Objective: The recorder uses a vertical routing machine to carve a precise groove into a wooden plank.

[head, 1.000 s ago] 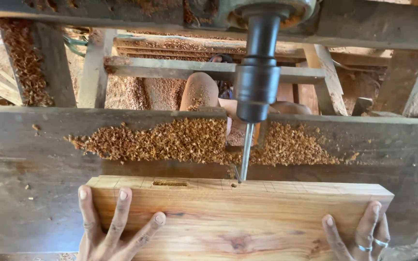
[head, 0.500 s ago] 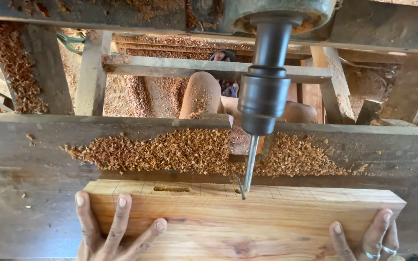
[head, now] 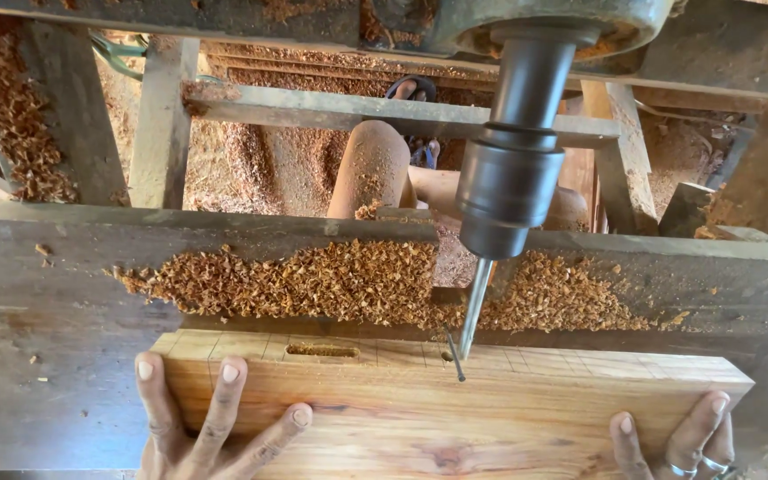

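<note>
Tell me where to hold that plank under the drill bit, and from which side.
Hold the plank flat from above on its near face, at both ends, as the left hand and right hand do. It lies broad and flat, and the bit comes down mid-edge, so fingers are best kept clear.

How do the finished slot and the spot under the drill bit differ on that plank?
The finished slot is a long, narrow cut left of the drill bit; the spot under the bit is only a small round start. The slot lies open and clear of the tool; the spot has the bit tip at it. Both sit along the same pencil-marked far edge of the plank, held by the left hand and right hand.
</note>
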